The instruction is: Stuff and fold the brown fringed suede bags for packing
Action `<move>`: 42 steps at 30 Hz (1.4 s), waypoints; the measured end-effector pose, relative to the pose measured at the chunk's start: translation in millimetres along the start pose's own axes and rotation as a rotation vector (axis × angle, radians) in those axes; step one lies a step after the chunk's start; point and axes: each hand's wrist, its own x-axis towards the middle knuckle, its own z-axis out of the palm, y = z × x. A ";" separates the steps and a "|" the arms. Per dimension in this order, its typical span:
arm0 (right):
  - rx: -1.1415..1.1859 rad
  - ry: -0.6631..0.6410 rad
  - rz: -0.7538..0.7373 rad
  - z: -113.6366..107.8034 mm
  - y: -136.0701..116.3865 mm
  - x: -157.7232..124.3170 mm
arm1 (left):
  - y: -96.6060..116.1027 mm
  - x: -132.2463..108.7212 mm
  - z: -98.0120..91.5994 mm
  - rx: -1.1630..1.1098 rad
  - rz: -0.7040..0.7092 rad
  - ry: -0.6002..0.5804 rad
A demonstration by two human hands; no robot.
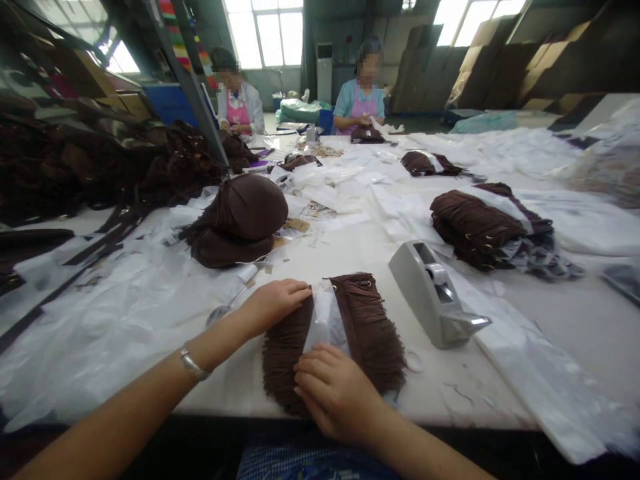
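Observation:
In front of me a dark brown fringed leather-like piece [373, 327], with small metal eyelets at its top edge, lies flat on the table. A white, partly see-through strip [327, 317] runs down its middle. My left hand [277, 303] rests flat on the piece's upper left part, fingers stretched and close to the strip. Across the strip's lower end lies my right hand [335, 390], its fingers slightly bent and pressing on the piece; nothing shows inside its grasp. A grey tape dispenser [433, 293] stands just right of the piece.
Brown fringed bundles with white bands [480, 223] lie at the right. Rounded brown bags [245, 213] sit left of centre. Plastic bags [100, 340] cover the left; a brown pile [100, 153] rises behind a grey post [200, 87]. Two co-workers [363, 103] are across the table.

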 end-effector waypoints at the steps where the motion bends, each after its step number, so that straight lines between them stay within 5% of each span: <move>1: 0.000 0.002 -0.003 -0.3 0.0 0.2 | -0.5 0.1 5.6 0.043 0.003 -0.019; 5: -0.010 0.001 -0.008 -1.3 1.0 0.1 | 3.5 -15.8 7.9 0.174 -0.176 -0.080; 10: -0.008 -0.024 -0.045 -1.0 3.3 -0.8 | 9.2 -38.0 -15.5 0.287 -0.360 -0.203; 13: -0.023 -0.029 -0.047 0.4 3.6 -0.2 | 5.7 -42.4 -23.6 0.260 -0.463 -0.172; 17: -0.031 -0.019 -0.056 1.6 2.8 0.6 | -2.0 -31.9 -14.4 0.083 -0.325 -0.042; 20: -0.036 -0.016 -0.066 0.8 2.2 0.2 | -7.2 -26.6 -3.6 -0.015 -0.244 -0.070; 29: -0.055 -0.018 -0.087 0.5 2.1 0.8 | -19.8 -82.0 -22.9 0.169 -0.386 -0.160; 32: -0.054 -0.020 -0.084 0.3 1.0 1.7 | -10.7 -82.7 -22.3 0.132 -0.421 -0.090; 35: -0.070 -0.022 -0.088 -0.5 -0.2 2.7 | 1.2 -66.4 -12.3 0.018 -0.238 0.047; 38: -0.088 -0.022 -0.092 -1.1 -0.7 3.3 | 5.2 -52.1 -0.8 -0.010 -0.033 0.032; 42: -0.088 -0.018 -0.100 -0.9 -0.3 3.0 | -2.3 -62.2 2.3 0.062 -0.071 -0.010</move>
